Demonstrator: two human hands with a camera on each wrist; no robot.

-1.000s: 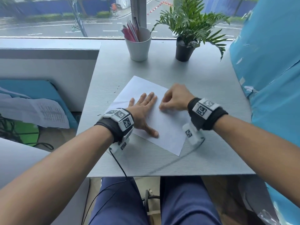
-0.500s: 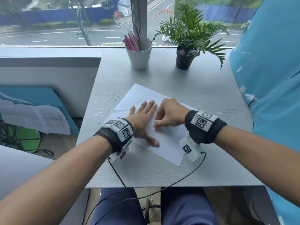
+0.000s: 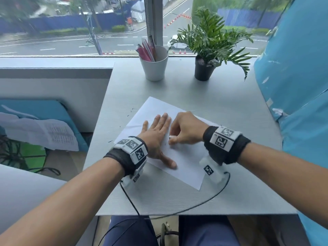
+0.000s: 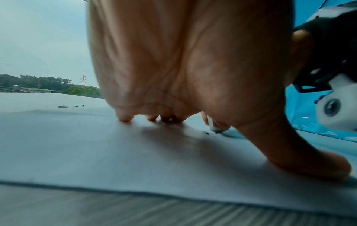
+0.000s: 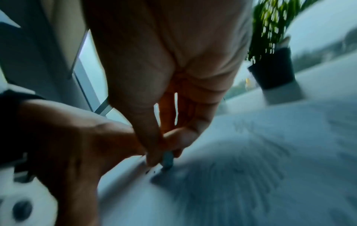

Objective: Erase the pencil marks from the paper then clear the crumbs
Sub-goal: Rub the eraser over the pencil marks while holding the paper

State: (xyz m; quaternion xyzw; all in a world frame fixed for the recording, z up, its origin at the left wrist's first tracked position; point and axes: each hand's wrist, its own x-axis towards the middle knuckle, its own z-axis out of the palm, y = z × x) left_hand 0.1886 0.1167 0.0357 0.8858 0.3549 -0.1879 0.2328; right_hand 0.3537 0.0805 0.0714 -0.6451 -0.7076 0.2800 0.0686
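Observation:
A white sheet of paper (image 3: 184, 162) lies at an angle on the grey table (image 3: 230, 110). My left hand (image 3: 158, 134) lies flat on the sheet with fingers straight and thumb spread, pressing it down. My right hand (image 3: 184, 128) pinches a small white eraser (image 3: 171, 137) between thumb and fingers, its tip down on the paper just right of the left hand. The eraser (image 4: 212, 126) shows past the left palm, with dark crumbs (image 4: 206, 133) beside it. In the blurred right wrist view the eraser (image 5: 167, 159) touches the paper (image 5: 241, 175). Small dark crumbs (image 3: 130, 111) lie on the table left of the sheet.
A white cup (image 3: 156, 68) holding pens and a potted plant (image 3: 204, 68) stand at the table's far edge by the window. A light blue surface (image 3: 298, 103) borders the table's right side. A black cable (image 3: 195, 206) runs over the near edge.
My right hand with the eraser has moved left and nearer to me across the paper, close against the left hand. The left hand has stayed flat on the sheet.

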